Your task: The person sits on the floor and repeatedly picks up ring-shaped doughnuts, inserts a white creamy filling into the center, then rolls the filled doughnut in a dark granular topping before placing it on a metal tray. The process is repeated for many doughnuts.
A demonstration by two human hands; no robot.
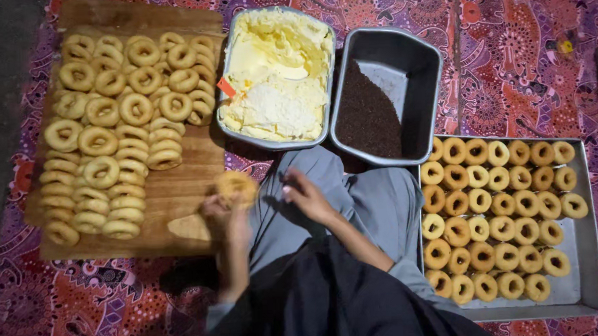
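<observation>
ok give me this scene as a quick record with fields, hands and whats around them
left hand: holds one ring doughnut over the board's edge
right hand: empty, fingers loosely curled, above the lap
wooden board: on the person's left, stacked with plain ring doughnuts
cream tub: pale yellow cream, nearly full
sprinkle tin: dark sprinkles heaped to one side
metal tray: on the person's right, rows of browner ring doughnuts
floor cloth: red and purple pattern
</observation>
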